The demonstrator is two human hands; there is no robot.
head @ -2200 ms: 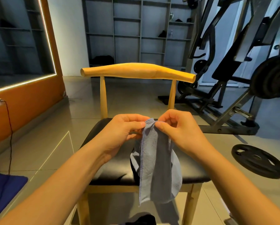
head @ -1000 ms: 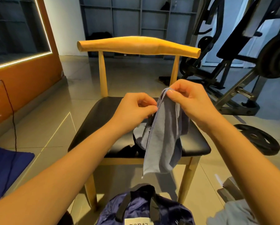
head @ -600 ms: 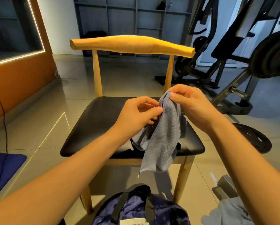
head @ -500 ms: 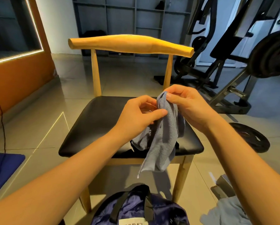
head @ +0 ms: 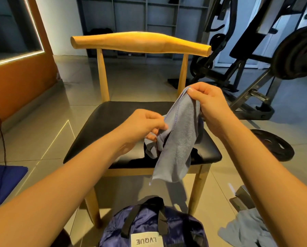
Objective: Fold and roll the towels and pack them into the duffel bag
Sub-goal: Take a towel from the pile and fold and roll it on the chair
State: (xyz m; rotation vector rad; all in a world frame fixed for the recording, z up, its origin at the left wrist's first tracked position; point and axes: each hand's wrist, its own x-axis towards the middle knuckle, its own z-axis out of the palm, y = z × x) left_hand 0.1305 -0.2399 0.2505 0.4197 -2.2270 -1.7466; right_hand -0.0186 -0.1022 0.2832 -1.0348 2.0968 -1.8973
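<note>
Pinches soft, limp, light towel (head: 179, 139) at top corner with right hand (head: 211, 106), side edge with left hand (head: 143, 123); likely handles best by corners.

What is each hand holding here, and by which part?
Both hold one grey-blue terry towel: the right hand pinches its top corner, and the left hand pinches a side edge lower down.
</note>
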